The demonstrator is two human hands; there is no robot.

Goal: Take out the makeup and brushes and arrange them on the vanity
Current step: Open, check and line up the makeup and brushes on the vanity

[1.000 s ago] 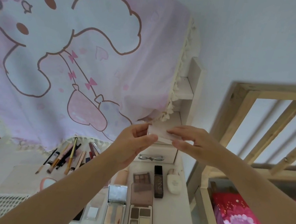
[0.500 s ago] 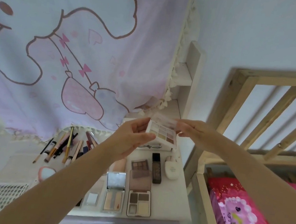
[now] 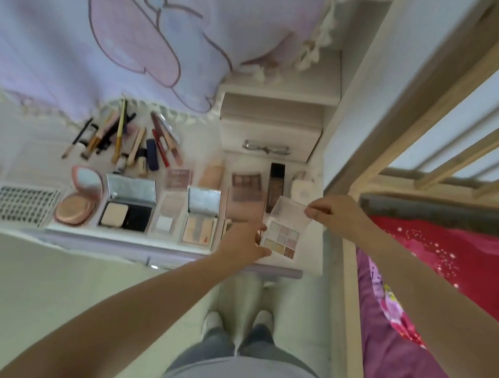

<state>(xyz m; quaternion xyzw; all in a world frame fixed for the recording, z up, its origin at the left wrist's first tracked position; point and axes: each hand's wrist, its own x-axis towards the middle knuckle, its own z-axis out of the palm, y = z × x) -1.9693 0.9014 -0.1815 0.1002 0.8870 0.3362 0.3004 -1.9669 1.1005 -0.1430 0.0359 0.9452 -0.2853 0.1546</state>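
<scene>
- Head view shows both hands on an open eyeshadow palette (image 3: 281, 238) at the right front corner of the surface (image 3: 308, 264), at the end of the front row of open compacts.
- Left hand (image 3: 244, 245) grips the palette's near-left edge, fingers curled around it; right hand (image 3: 332, 213) pinches the clear lid (image 3: 289, 211) at its far-right corner, holding it tipped back.
- Whether the palette's base is already resting on the surface or just above it cannot be told.
- Biggest risk, as I judge it: the palette sits close to the surface's right and front edges, so letting go with part of it overhanging could tip it to the floor.
- Releasing the lid may let it flop shut, spoiling the open display that matches the other compacts.
- Sliding it leftwards could nudge the neighbouring brown palette (image 3: 245, 202) out of line.
- Dark upright tube (image 3: 275, 187) and white bottle (image 3: 302, 186) stand just behind; the right hand, pulling away, could knock them over.
</scene>
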